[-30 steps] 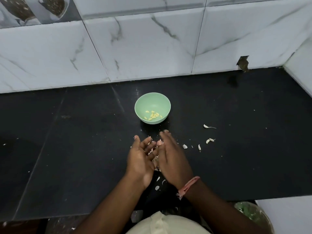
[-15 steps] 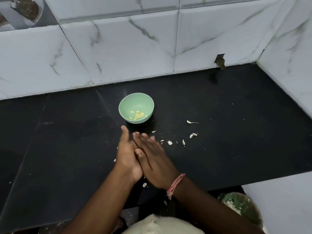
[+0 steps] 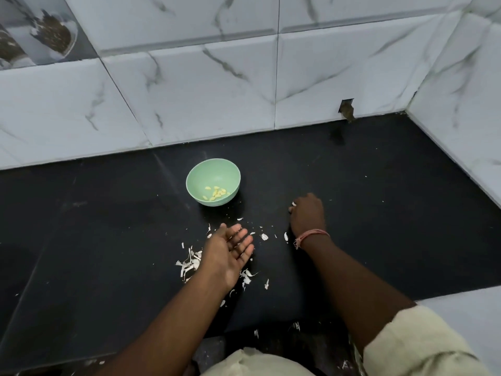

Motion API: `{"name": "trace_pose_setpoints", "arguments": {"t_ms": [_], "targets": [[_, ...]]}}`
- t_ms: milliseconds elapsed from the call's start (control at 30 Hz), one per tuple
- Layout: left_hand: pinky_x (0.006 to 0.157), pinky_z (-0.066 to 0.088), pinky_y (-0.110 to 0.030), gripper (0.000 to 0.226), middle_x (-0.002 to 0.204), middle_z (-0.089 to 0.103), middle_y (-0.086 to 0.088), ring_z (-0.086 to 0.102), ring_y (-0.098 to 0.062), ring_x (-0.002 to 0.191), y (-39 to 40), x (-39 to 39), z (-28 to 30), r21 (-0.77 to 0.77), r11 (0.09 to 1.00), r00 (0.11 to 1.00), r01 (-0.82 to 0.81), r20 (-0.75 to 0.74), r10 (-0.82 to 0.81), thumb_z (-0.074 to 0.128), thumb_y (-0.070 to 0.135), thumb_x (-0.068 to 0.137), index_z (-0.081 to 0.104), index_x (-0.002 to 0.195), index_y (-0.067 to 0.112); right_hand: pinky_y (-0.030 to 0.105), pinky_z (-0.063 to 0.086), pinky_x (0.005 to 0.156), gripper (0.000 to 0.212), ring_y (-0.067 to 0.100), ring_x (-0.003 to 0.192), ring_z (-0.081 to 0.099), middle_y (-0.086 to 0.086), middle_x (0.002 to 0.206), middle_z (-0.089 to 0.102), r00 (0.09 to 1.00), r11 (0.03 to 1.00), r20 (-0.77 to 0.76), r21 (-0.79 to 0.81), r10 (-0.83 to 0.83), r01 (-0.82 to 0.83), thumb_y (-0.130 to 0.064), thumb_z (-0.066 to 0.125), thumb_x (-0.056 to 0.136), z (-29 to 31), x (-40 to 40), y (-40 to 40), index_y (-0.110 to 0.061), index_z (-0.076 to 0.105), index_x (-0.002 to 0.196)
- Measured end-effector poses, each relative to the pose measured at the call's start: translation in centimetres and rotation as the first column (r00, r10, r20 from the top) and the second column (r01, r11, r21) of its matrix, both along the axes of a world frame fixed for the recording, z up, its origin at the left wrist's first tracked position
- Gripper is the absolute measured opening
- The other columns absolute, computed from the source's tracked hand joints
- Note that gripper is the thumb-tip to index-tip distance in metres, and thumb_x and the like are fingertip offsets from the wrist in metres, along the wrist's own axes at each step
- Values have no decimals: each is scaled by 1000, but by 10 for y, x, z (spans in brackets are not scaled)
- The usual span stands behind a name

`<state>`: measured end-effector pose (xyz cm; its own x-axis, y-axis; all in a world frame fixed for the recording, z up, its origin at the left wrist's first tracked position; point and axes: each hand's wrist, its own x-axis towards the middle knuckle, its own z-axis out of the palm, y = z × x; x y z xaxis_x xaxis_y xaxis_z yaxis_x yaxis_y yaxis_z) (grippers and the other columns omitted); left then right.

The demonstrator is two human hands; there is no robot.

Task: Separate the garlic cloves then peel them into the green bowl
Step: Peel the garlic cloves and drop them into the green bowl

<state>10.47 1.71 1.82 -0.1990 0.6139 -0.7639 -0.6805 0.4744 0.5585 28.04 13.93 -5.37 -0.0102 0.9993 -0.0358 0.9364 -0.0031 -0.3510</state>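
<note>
On black counter [image 3: 379,213], left hand [image 3: 227,253] lies open; right hand [image 3: 307,213] pinches garlic clove [image 3: 293,204].

two bare forearms in view. right wrist: thin pinkish-red thread band [image 3: 311,234], wound several turns, frayed loose end hanging at inner side. right upper arm: pale cream sleeve [image 3: 417,346], rolled or bunched above elbow. same pale cream cloth [image 3: 254,362] at bottom centre, creased.

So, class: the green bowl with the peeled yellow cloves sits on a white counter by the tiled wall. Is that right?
Not quite. The head view shows the green bowl holding peeled yellow cloves on a black counter, not a white one; only the tiled wall behind it is white.
</note>
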Motion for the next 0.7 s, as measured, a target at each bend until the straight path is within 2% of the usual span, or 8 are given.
{"name": "trace_pose_setpoints", "arguments": {"t_ms": [100,167,233,300,433,567,633,700], "targets": [[75,51,-35,37,101,70,-9,66,-23,92,-5,-1,-4,-10,999,999,-32,-10,32,43,36,108,68,99,9,32,40,79,26,32,96,61,13,103,68,1000,999,-9,-40,22,-22,-15,52,91,-1,-2,0,-14,77,94],[74,52,-33,32,97,70,-6,66,-20,89,-8,-5,-8,-19,998,998,-57,-28,56,45,33,107,68,98,11,31,34,76,33,28,95,60,6,98,70,997,997,-32,-40,66,-67,-19,45,82,3,-13,-9,-20,78,88],[72,52,-30,25,92,69,-3,65,-18,83,-11,-9,-11,-26,998,996,-57,-69,55,47,27,105,67,98,14,31,43,77,24,27,91,61,4,95,69,984,993,-135,-7,119,-121,-16,52,81,11,-32,-31,-21,75,84],[69,52,-27,19,87,68,-1,64,-16,77,-11,-14,-12,-27,998,993,-58,-109,55,50,21,104,67,100,15,38,51,78,17,28,86,63,9,93,68,932,980,-312,-10,186,-199,-7,58,89,22,-56,-60,-15,73,85],[59,55,-23,15,81,68,0,63,-13,68,-12,-24,-16,-12,998,983,-68,-172,65,53,17,102,67,99,13,29,52,79,19,23,87,69,7,91,75,892,957,-442,-206,94,-203,-5,60,93,27,-89,-84,-15,75,87],[56,54,-22,15,79,67,1,62,-13,65,-14,-25,-22,3,999,981,-52,-189,51,53,16,102,67,100,14,26,52,83,12,23,91,71,9,93,77,897,954,-443,-267,1,-133,-3,67,91,25,-91,-80,-10,76,93],[56,53,-22,15,79,66,0,61,-13,65,-14,-23,-25,9,1000,978,-21,-207,22,52,14,102,67,102,12,19,48,79,18,21,88,72,9,89,78,912,948,-409,-281,22,-149,-2,62,92,27,-89,-77,-8,78,87],[53,52,-22,16,80,65,-3,59,-14,63,-14,-22,-28,26,999,972,23,-234,-16,51,9,101,66,106,8,20,49,77,20,22,86,72,10,87,78,924,939,-379,-297,51,-174,-4,61,92,26,-90,-75,-9,80,85]]}}
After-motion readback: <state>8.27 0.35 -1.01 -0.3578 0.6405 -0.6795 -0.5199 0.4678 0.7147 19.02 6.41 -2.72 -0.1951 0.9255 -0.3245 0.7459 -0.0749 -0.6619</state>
